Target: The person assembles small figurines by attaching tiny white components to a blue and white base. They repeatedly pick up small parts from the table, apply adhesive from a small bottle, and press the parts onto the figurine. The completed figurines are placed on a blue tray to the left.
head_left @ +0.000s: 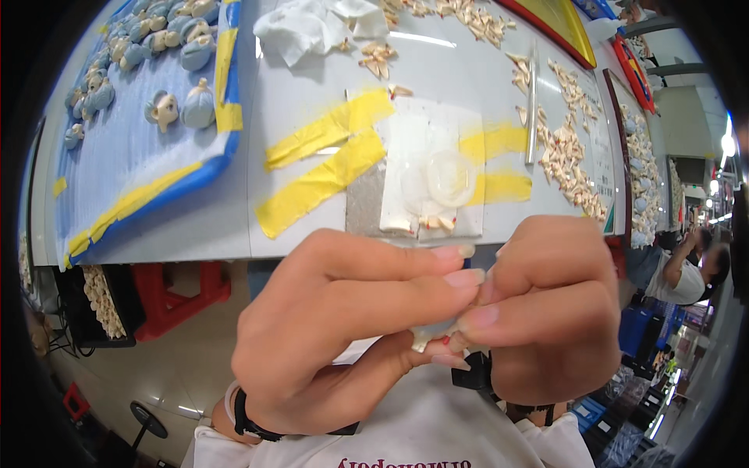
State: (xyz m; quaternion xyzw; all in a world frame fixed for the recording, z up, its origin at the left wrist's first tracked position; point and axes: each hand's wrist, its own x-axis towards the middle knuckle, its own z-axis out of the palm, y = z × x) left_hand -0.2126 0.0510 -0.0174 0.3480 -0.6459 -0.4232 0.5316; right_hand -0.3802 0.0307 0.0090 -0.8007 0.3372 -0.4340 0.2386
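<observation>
Just in front of my chest, both hands meet around a small doll head (pixel 438 331), blue-grey and cream and mostly covered by fingers. My left hand (pixel 328 320) is closed on it, with the thumb below and the fingers above. From the other side my right hand (pixel 546 312) pinches inward with its fingertips. A speck of red shows beside the right fingertips; what exactly they grip is hidden. Beyond the hands, a round clear dish (pixel 451 178) rests on a white pad (pixel 398 195). Small cream pieces with red tips (pixel 438 223) lie at the pad's near edge.
At left stands a blue-rimmed tray (pixel 148 199) with several blue-haired doll heads (pixel 198 108). Yellow tape strips (pixel 320 187) cross the table. Heaps of cream pieces (pixel 566 156), a metal rod (pixel 532 109) and a white cloth (pixel 300 31) lie farther out. A red stool (pixel 183 300) stands below.
</observation>
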